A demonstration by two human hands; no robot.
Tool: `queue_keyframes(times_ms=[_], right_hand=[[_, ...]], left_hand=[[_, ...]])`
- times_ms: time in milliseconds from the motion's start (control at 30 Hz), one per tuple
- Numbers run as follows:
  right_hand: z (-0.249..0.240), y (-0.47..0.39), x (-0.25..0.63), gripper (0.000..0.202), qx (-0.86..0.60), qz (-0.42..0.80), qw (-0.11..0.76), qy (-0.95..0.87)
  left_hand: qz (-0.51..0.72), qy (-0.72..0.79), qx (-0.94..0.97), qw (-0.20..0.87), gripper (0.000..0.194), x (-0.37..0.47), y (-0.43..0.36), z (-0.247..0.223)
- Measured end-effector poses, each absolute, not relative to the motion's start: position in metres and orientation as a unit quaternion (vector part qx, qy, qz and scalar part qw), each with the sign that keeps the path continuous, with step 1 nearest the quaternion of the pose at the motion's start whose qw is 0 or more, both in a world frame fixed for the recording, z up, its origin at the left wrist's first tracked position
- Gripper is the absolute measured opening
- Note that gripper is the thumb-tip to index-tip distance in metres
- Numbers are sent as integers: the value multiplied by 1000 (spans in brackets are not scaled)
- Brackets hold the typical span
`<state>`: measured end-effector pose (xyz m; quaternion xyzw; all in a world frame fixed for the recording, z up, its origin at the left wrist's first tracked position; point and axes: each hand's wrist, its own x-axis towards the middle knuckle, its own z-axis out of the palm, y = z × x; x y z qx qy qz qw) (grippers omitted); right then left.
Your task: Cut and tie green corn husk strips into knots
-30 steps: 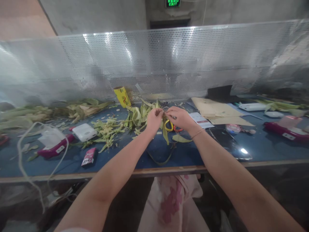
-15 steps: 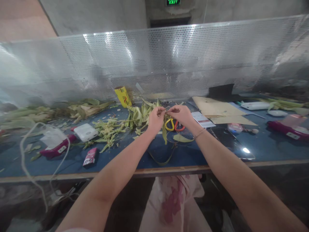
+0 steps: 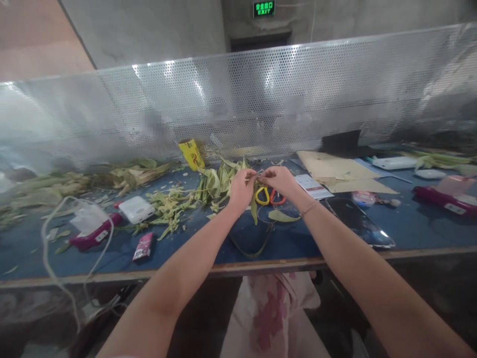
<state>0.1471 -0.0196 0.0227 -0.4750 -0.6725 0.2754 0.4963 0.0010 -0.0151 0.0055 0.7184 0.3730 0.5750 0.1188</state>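
— So, starting at the left edge of the bench, what lies there?

— Long green husked leaves (image 3: 55,186) in a heap against the perforated metal screen (image 3: 238,94). Nearer the front, a white cable (image 3: 59,233) loops off the blue tabletop (image 3: 410,226), beside a magenta device (image 3: 91,236), a white power bank (image 3: 136,209) and a small pink packet (image 3: 142,246).

— And toward the middle?

— A yellow can (image 3: 191,153) tilted against the screen, then a pile of pale green leaf strips (image 3: 186,196).

— The hands?

— Both are raised just above the table's middle, fingertips meeting. The left hand (image 3: 241,185) pinches one end of a narrow green leaf strip (image 3: 255,206); the right hand (image 3: 278,180) pinches it from the other side. The strip hangs down between them to the tabletop.

— Anything under them?

— Scissors with yellow and orange handles (image 3: 269,195) lie on the table just behind the strip, partly hidden by the right hand.

— Further right?

— A white card (image 3: 312,186), sheets of brown cardboard (image 3: 335,171), a dark phone (image 3: 359,221), and another magenta device (image 3: 445,199) near the edge.
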Motion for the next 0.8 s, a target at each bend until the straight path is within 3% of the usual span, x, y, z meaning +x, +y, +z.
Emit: queue_keyframes(times_ms=[167, 533, 800], right_hand=[[24, -23, 145, 6, -470, 283, 497, -672], [20, -21, 145, 3, -449, 121, 508, -725], [17, -19, 148, 7, -412, 115, 521, -739]], left_hand=[[559, 373, 736, 84, 11, 0, -17, 6], [550, 386, 733, 105, 12, 0, -16, 10], [536, 359, 761, 72, 15, -7, -19, 18]])
